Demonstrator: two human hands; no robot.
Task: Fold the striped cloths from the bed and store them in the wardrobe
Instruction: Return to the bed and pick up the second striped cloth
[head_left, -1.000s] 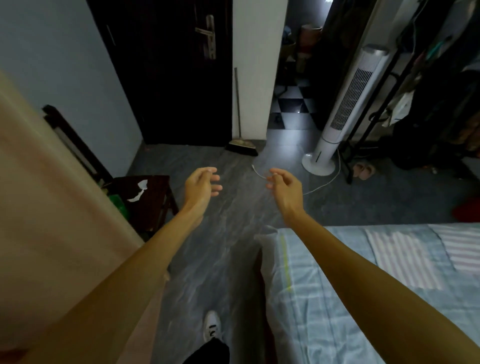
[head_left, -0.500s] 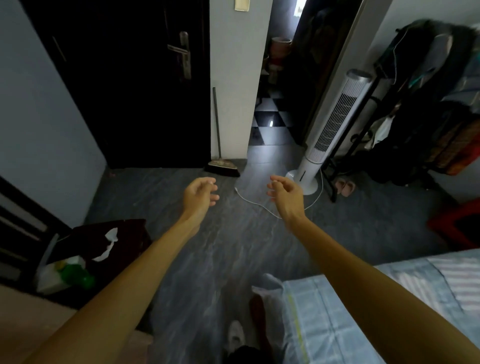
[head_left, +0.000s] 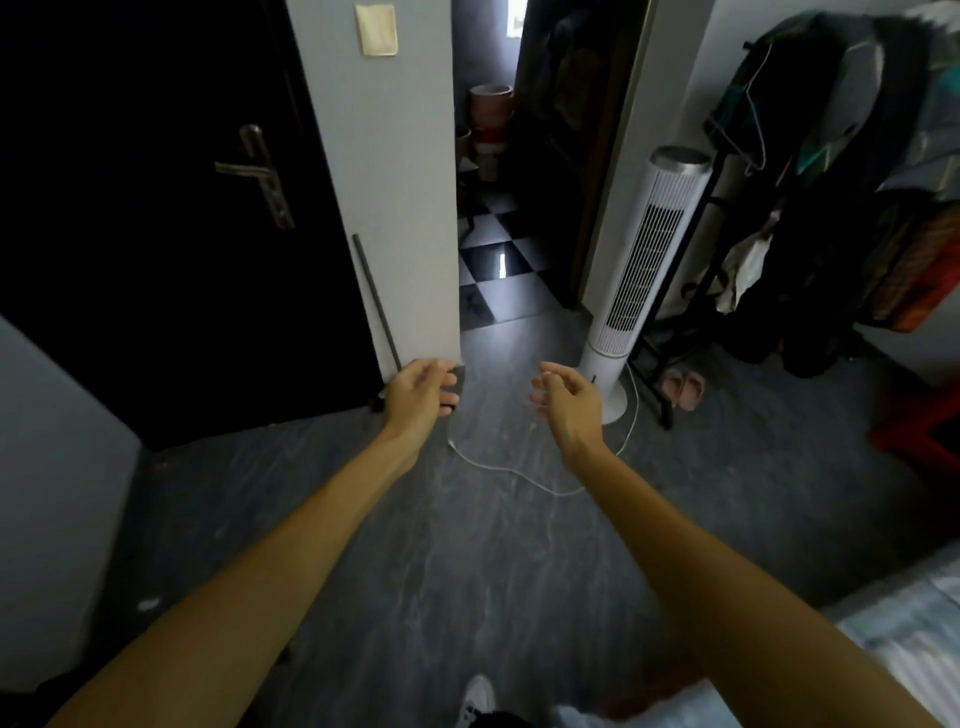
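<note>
Fingers (head_left: 556, 373) hang loose, well apart from bed (head_left: 914, 616).

Left hand (head_left: 418, 395) and right hand (head_left: 569, 402) reach forward side by side above the floor (head_left: 467, 571). A door (head_left: 156, 208) stands left. A tower fan (head_left: 644, 270) stands right of the hands, a clothes rack (head_left: 831, 208) right of it, and a bed (head_left: 909, 623) lies at lower right.

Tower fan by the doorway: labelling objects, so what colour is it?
The tower fan is white, silver-topped; head view.
</note>
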